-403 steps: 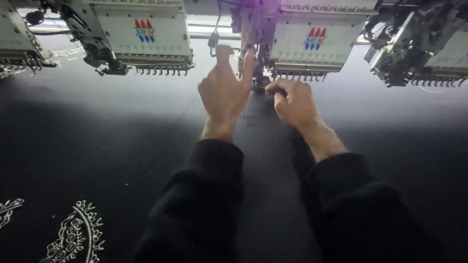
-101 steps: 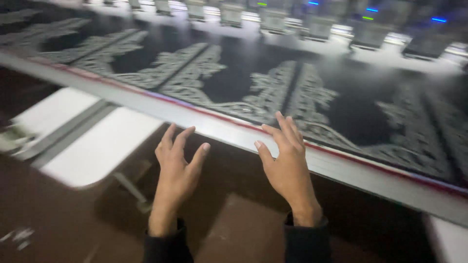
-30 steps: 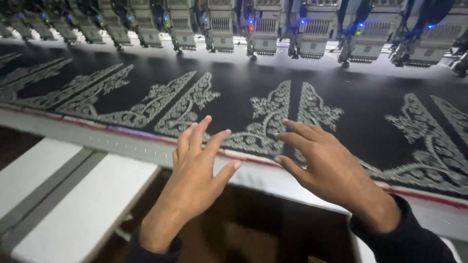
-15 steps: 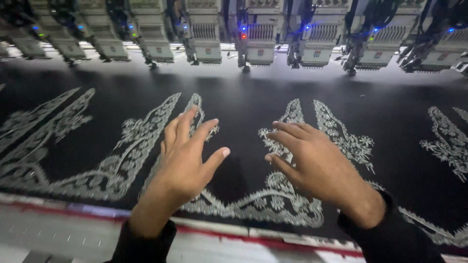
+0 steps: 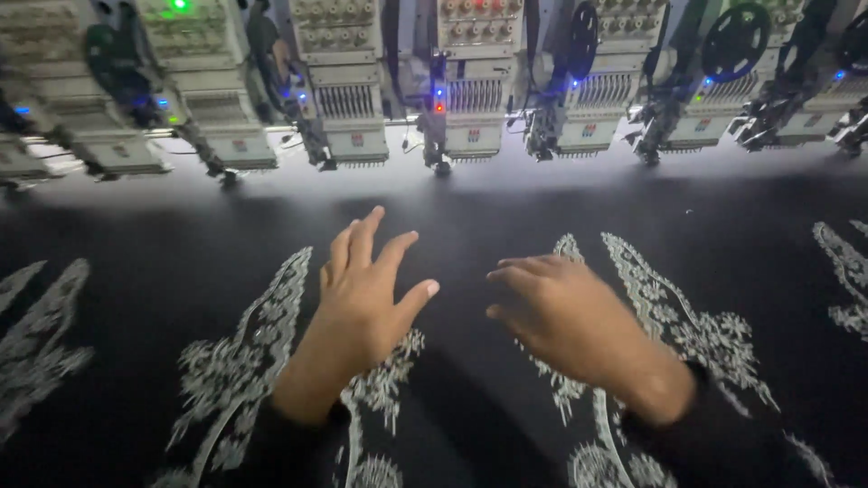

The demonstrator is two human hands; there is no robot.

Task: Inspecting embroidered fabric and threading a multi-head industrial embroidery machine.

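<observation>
- Small square labels [image 5: 359, 140], red and blue on white, sit low on the front of the machine heads in the row at the top; another one [image 5: 473, 136] is on the middle head, and one [image 5: 701, 123] further right.
- A similar label [image 5: 239, 145] shows on a head to the left.
- No packages, signs or screens are visible.

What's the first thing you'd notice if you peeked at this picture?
Two bare hands spread open in the middle: the left hand and the right hand, both over black fabric. White leafy embroidery curls across the cloth under and beside them. Along the top runs a row of embroidery machine heads dotted with small coloured lights.
</observation>
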